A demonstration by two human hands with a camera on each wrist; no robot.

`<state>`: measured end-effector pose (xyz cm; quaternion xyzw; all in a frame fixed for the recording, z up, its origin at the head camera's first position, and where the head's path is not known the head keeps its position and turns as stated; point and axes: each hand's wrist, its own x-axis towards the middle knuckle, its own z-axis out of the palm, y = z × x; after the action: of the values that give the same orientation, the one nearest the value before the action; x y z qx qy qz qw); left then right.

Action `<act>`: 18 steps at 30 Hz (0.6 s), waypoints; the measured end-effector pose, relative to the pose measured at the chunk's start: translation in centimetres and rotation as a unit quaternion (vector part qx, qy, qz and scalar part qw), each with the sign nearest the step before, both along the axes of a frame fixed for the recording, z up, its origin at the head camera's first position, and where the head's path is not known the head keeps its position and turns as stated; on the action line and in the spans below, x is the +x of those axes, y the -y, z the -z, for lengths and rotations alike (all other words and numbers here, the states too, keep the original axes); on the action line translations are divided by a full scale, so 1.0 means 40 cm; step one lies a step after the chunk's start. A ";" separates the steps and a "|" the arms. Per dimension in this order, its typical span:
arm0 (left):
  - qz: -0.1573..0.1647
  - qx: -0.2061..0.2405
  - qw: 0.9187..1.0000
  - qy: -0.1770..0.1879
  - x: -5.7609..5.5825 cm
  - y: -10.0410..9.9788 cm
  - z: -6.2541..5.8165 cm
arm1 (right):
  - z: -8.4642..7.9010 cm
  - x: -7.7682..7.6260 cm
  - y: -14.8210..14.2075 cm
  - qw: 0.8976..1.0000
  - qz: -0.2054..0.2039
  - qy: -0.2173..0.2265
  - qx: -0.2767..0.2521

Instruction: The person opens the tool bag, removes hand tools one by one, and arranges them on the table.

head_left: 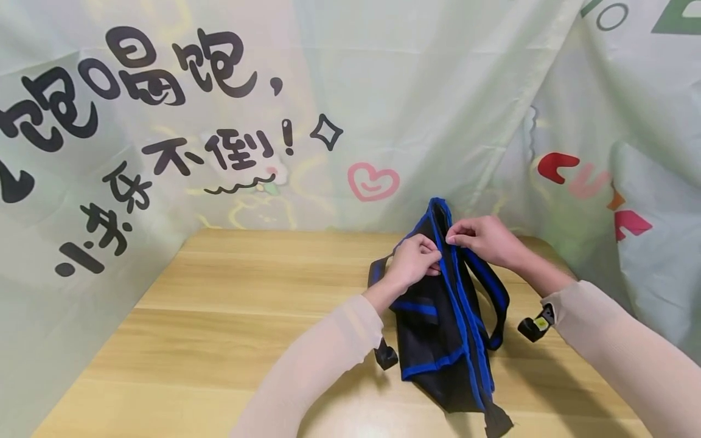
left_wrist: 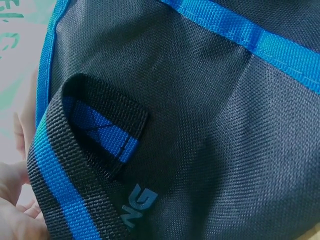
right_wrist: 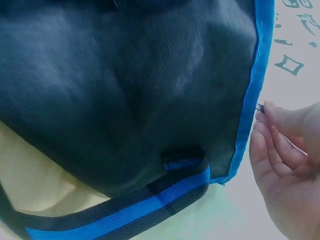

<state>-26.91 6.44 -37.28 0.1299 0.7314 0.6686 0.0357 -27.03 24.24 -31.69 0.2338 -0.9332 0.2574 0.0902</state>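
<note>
A black fabric bag with blue trim stands on the table in the head view, its long top seam running away from me. My left hand pinches the blue edging on the left side of that seam. Across from it, my right hand is at the far part of the seam. Between thumb and forefinger it pinches a small dark zipper pull, seen in the right wrist view. A black-and-blue handle partly hides my left fingers in the left wrist view. Another handle loops out on the right side.
The bag stands on a light wooden table. Behind it hangs a pale printed cloth with dark lettering and a pink heart. A dark fabric tab sticks out at the bag's near end.
</note>
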 end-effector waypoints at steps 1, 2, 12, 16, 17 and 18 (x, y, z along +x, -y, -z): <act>0.002 0.003 1.000 0.002 0.000 0.001 0.001 | 0.001 0.010 0.001 1.000 -0.001 0.001 0.000; 0.004 0.007 1.000 0.005 0.000 0.003 0.003 | 0.003 0.019 0.001 1.000 -0.002 0.003 0.000; 0.015 0.027 0.999 0.009 -0.004 0.009 0.004 | 0.016 0.094 0.007 1.000 -0.015 -0.009 -0.002; 0.021 0.025 0.999 0.005 -0.006 0.015 -0.002 | 0.017 0.134 0.007 0.999 -0.035 -0.025 -0.011; 0.022 0.028 0.999 0.003 -0.007 0.017 -0.004 | 0.017 0.144 0.008 0.999 -0.043 -0.028 -0.016; 0.023 0.030 0.999 0.002 -0.007 0.018 -0.005 | 0.017 0.154 0.009 0.998 -0.050 -0.030 -0.021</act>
<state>-27.21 5.74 -37.09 0.1467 0.7078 0.6893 0.0485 -20.88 23.89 -32.38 0.2862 -0.9115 0.2744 0.1098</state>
